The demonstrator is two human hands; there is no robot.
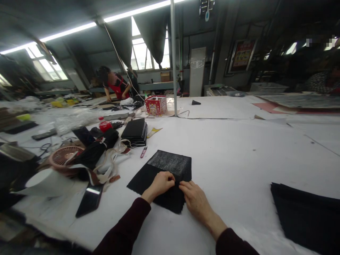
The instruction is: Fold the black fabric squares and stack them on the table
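Observation:
A black fabric piece lies on the white table in front of me, with a greyish, speckled panel along its far part. Over its middle, my left hand is closed, thumb and index finger pinching the cloth near the panel's lower edge. At the fabric's right edge, my right hand has its fingers bent together onto the cloth beside the left fingertips; its thumb is hidden. Just beyond the fabric lie pink-handled thread snips, near a neat stack of black pieces.
To the left are a phone, a pink fan, tangled strips and a red-capped bottle. More black fabric lies at right. A pole rises behind a red box. A co-worker bends over the far table.

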